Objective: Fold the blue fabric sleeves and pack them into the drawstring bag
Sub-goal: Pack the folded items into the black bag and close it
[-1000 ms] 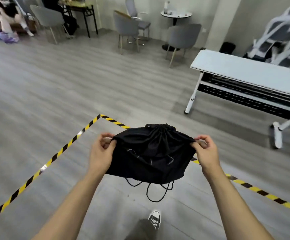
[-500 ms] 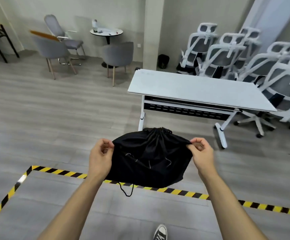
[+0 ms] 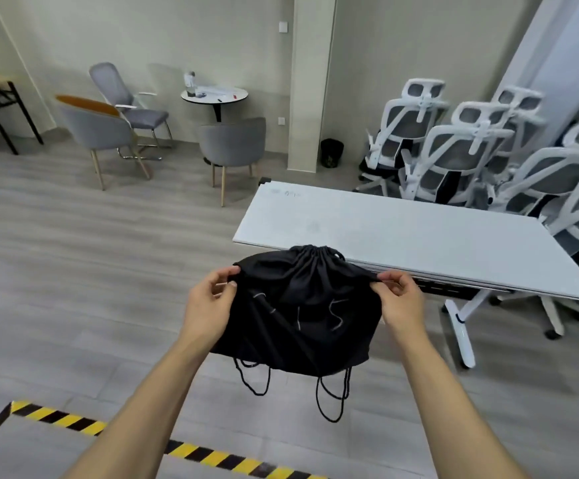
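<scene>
Black drawstring bag (image 3: 298,305) hangs between both hands, mouth cinched above the fingertips. Left hand (image 3: 208,305) and right hand (image 3: 400,300) each pinch a top corner. No blue sleeves visible. Risk: thin pinches slip, bag drops; loose cords (image 3: 329,395) below could snag

Black drawstring bag (image 3: 301,305), mouth cinched shut, hanging in mid-air, cord loops (image 3: 329,399) dangling below.

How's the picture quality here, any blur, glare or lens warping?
Head view: even, soft indoor light, no glare; the hands and bag are fairly sharp; wide-angle warping bends the table edge and tilts the walls; the white chairs look slightly smeared.
</scene>
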